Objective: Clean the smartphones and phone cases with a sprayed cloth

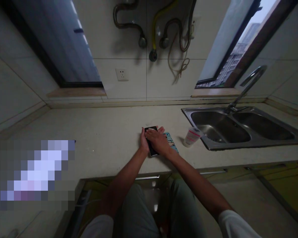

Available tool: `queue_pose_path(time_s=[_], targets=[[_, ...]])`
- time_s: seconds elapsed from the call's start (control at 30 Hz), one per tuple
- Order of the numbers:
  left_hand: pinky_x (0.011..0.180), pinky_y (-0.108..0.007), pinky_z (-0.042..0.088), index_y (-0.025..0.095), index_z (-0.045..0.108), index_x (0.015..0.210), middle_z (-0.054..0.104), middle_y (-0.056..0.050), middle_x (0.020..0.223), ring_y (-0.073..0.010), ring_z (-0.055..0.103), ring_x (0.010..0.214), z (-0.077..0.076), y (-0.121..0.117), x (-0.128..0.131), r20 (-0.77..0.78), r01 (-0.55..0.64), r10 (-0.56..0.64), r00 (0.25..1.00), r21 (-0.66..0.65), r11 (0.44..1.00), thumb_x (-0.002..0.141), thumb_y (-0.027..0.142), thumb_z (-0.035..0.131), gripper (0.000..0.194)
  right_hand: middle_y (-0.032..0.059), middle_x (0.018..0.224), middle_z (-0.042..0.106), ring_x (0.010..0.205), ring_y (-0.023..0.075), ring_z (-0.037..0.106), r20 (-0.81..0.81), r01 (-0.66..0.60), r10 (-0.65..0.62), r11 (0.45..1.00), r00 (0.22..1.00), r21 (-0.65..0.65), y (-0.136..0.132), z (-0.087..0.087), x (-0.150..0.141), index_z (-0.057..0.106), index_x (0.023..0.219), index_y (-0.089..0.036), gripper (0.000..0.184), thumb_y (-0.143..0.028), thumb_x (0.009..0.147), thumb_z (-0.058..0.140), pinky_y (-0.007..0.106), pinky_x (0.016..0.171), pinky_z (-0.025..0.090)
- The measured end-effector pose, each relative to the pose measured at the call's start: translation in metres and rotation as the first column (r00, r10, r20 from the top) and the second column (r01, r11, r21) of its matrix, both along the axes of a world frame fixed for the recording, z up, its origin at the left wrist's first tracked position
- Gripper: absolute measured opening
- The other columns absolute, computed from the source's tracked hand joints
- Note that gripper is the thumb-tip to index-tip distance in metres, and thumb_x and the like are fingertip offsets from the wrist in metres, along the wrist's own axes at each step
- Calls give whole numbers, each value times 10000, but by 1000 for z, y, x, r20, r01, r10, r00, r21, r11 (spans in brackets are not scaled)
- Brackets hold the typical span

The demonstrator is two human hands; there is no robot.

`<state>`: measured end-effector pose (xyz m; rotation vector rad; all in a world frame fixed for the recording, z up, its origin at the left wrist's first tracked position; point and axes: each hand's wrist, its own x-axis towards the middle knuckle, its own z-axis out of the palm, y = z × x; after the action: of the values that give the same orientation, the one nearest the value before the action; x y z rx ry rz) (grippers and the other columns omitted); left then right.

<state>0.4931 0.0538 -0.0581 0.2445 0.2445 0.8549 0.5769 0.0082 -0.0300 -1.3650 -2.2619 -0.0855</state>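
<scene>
Head view: two bare hands together over the counter [119, 129], left of the sink [208, 147], and here's how they lie.
Right hand [160, 141]: fingers stretched out flat, side by side, laid right across the dark face; whether anything sits under that palm, I can't tell.
Left hand [144, 145]: thumb up along the near-side edge, gripping; the other fingers are mostly covered, so their spread I can't call.
Black phone [153, 152]: right there between the hands, well to the left of the sink, its middle covered.
Patterned blue item [173, 142]: flat, partly under the right wrist, on the sink's side of the phone.
Cup [192, 137]: clear, with red print, just beside the sink's left rim!
Faucet [250, 79]: curving up behind the sink's basins.
Wall socket [121, 74]: up on the tiles, far left of the sink.
Yellow hose [154, 31]: high on that wall, above and left of the sink.
</scene>
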Motion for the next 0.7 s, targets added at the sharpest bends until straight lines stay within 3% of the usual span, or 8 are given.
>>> queue_pose_path(time_s=[0.17,0.4,0.57,0.7], targets=[[1085,-539,405,101,542,1323,591,-258,1350,-344,492,1359,4,1,-3,-15,-49,49,999,8,999,881,760,299,829,161,1414,586,1381,270,494,-28,-183,183,983,983,6,-41,-11,11,600,1353,-139,502,-52,862,546,499,1155,409],[1065,-522,435,125,558,1319,617,-224,1330,-333,507,1345,12,-7,-5,2,15,-15,1000,66,998,897,726,343,765,104,1377,625,1337,230,544,-15,-211,211,977,977,24,-85,-29,32,643,1305,-202,474,-21,878,542,458,1129,455],[1058,-510,443,127,567,1311,634,-217,1307,-325,521,1331,13,-9,-4,33,41,-43,999,69,997,896,730,348,764,67,1323,672,1295,184,585,-112,-215,227,971,968,105,-79,-38,44,681,1251,-232,411,-50,938,486,406,1103,494],[1054,-485,448,117,594,1281,651,-211,1283,-316,555,1296,16,-10,-3,24,42,-43,999,45,998,894,740,331,779,78,1307,684,1260,197,612,-214,-127,154,983,964,135,-53,-30,48,697,1224,-240,369,-93,956,489,405,1049,529]])
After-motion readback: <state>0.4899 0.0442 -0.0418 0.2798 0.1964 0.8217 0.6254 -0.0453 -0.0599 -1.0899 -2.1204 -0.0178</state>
